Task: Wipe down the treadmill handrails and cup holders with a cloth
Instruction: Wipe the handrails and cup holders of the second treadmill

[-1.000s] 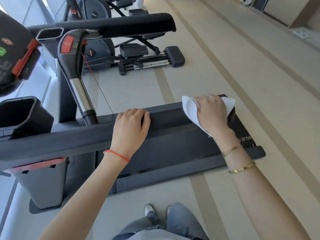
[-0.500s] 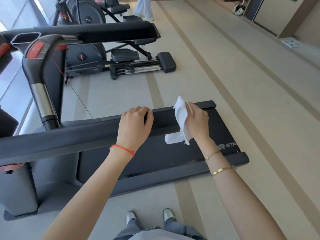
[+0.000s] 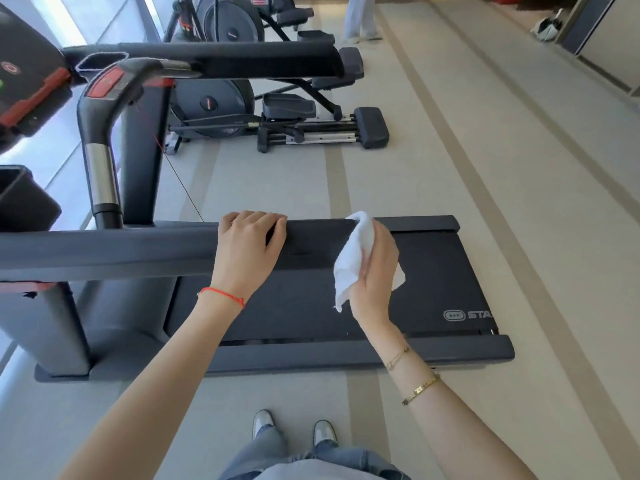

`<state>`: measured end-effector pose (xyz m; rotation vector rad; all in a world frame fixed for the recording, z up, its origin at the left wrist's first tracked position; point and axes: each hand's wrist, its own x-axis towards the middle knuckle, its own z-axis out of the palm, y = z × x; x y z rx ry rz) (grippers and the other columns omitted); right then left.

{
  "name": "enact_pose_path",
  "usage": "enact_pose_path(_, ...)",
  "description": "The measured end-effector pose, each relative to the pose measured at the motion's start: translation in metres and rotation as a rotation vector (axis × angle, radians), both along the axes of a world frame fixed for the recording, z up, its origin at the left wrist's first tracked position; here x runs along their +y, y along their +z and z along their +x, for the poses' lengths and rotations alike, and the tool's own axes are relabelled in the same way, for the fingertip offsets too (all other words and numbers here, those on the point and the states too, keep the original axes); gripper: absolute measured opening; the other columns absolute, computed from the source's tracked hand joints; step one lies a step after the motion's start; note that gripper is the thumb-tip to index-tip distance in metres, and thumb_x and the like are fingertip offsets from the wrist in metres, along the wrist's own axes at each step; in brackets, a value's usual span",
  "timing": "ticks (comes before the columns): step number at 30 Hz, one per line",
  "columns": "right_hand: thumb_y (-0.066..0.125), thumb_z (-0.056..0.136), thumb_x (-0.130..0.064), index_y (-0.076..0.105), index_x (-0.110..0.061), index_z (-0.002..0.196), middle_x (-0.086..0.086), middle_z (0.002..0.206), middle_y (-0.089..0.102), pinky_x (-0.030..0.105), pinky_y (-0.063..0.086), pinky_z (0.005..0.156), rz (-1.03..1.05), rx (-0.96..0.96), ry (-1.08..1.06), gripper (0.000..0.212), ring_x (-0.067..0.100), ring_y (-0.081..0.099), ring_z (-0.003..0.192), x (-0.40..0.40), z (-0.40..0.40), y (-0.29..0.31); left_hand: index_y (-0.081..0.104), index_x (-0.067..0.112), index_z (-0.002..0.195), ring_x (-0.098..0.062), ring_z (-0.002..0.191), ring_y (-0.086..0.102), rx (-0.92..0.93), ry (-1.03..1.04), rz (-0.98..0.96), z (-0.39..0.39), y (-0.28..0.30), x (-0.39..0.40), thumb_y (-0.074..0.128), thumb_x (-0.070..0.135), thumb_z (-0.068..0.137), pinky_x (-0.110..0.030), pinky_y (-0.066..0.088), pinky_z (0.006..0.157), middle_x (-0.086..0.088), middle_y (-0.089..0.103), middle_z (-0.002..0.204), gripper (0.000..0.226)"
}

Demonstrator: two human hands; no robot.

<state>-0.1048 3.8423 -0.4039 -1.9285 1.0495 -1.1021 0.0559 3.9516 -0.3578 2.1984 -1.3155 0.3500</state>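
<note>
Fingers, left hand (image 3: 250,252): curled over the top of the near handrail (image 3: 104,252), gripping it; red cord bracelet (image 3: 223,296) at the wrist.
Fingers, right hand (image 3: 375,271): closed around the cloth (image 3: 353,261), holding it at the handrail's free end, just beside the left hand.
Cloth: white, soft, bunched and folded; upper edge touches the handrail top, a loose corner hangs below the rail.
Near handrail: dark grey, padded, matte, running level from the left edge of view.
Far handrail (image 3: 242,58): same finish, beyond the near one, across the belt.
Cup holder, near (image 3: 24,199): black, open-topped, left of the near handrail; contents cannot be told.
Cup holder, far (image 3: 100,60): dark, open-topped, at the far handrail's left end; interior looks dark, contents unclear.
Treadmill belt (image 3: 433,271): black, below the near handrail.
Right wrist: two gold bracelets (image 3: 419,388).
</note>
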Motion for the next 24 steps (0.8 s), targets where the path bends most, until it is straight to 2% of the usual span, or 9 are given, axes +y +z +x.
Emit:
enact_pose_path(2, 0.041, 0.098, -0.041, 0.045, -0.021, 0.139, -0.004, 0.136, 0.048, 0.036, 0.033, 0.11, -0.297, 0.121, 0.112, 0.045, 0.019, 0.044, 0.128, 0.003, -0.002, -0.012, 0.072, 0.017, 0.093, -0.022, 0.088, 0.063, -0.013, 0.058, -0.021, 0.005, 0.0, 0.009, 0.047, 0.022, 0.1, -0.036, 0.034, 0.096, 0.004, 0.073, 0.09, 0.027)
enact_pose_path(3, 0.043, 0.099, -0.04, 0.04, -0.016, 0.144, 0.0, 0.145, 0.041, 0.039, 0.026, 0.115, -0.41, 0.173, 0.136, 0.051, 0.025, 0.036, 0.136, 0.0, -0.001, -0.013, 0.072, 0.017, 0.095, -0.023, 0.091, 0.063, -0.02, 0.081, -0.023, 0.009, -0.001, 0.015, 0.047, 0.022, 0.1, -0.039, 0.035, 0.098, 0.004, 0.073, 0.092, 0.026)
enact_pose_path(5, 0.051, 0.098, -0.039, 0.046, -0.016, 0.142, 0.003, 0.144, 0.044, 0.046, 0.025, 0.115, -0.63, 0.284, 0.183, 0.05, 0.03, 0.038, 0.134, -0.006, 0.008, -0.009, 0.072, 0.017, 0.1, -0.022, 0.098, 0.062, -0.039, 0.121, -0.013, 0.017, -0.002, 0.026, 0.047, 0.023, 0.1, -0.043, 0.034, 0.104, 0.003, 0.073, 0.097, 0.025)
enact_pose_path(7, 0.051, 0.098, -0.046, 0.055, -0.018, 0.135, 0.002, 0.132, 0.056, 0.046, 0.032, 0.109, -0.771, 0.38, 0.217, 0.046, 0.03, 0.049, 0.122, -0.006, 0.021, 0.003, 0.071, 0.016, 0.104, -0.021, 0.106, 0.06, -0.057, 0.161, -0.001, 0.026, -0.004, 0.036, 0.048, 0.024, 0.101, -0.047, 0.029, 0.11, 0.002, 0.072, 0.103, 0.025)
enact_pose_path(11, 0.046, 0.095, -0.061, 0.064, -0.018, 0.122, 0.001, 0.112, 0.065, 0.041, 0.042, 0.095, -0.826, 0.477, 0.174, 0.054, 0.027, 0.059, 0.099, 0.003, 0.041, 0.024, 0.068, 0.015, 0.113, -0.022, 0.114, 0.057, -0.059, 0.207, -0.002, 0.037, -0.01, 0.052, 0.045, 0.023, 0.102, -0.047, 0.025, 0.115, 0.0, 0.07, 0.11, 0.027)
enact_pose_path(14, 0.046, 0.097, -0.058, 0.059, -0.018, 0.129, 0.002, 0.119, 0.062, 0.041, 0.039, 0.102, -0.819, 0.472, 0.16, 0.054, 0.028, 0.057, 0.107, 0.002, 0.03, 0.017, 0.062, 0.017, 0.123, -0.02, 0.12, 0.054, -0.043, 0.18, 0.034, 0.04, -0.013, 0.059, 0.04, 0.026, 0.104, -0.044, 0.017, 0.12, 0.002, 0.066, 0.119, 0.031)
enact_pose_path(18, 0.061, 0.095, -0.038, 0.046, -0.02, 0.144, 0.005, 0.14, 0.051, 0.046, 0.027, 0.116, -0.822, 0.482, 0.126, 0.055, 0.032, 0.043, 0.131, -0.005, 0.002, -0.004, 0.055, 0.018, 0.132, -0.018, 0.128, 0.048, -0.01, 0.128, 0.089, 0.042, -0.01, 0.065, 0.036, 0.028, 0.105, -0.045, 0.012, 0.122, 0.004, 0.061, 0.13, 0.035)
enact_pose_path(21, 0.063, 0.092, -0.044, 0.049, -0.021, 0.141, 0.005, 0.135, 0.054, 0.046, 0.03, 0.113, -0.856, 0.504, 0.154, 0.056, 0.033, 0.047, 0.125, -0.013, 0.006, 0.002, 0.053, 0.018, 0.135, -0.018, 0.13, 0.046, 0.001, 0.102, 0.107, 0.043, -0.007, 0.068, 0.037, 0.028, 0.105, -0.044, 0.011, 0.122, 0.004, 0.058, 0.133, 0.036)
enact_pose_path(24, 0.054, 0.094, -0.056, 0.051, -0.021, 0.139, 0.004, 0.129, 0.058, 0.045, 0.037, 0.105, -0.921, 0.562, 0.175, 0.057, 0.03, 0.054, 0.114, -0.015, 0.018, 0.009, 0.053, 0.018, 0.136, -0.019, 0.131, 0.046, 0.003, 0.087, 0.104, 0.043, -0.005, 0.071, 0.038, 0.027, 0.105, -0.045, 0.014, 0.122, 0.003, 0.057, 0.135, 0.036)
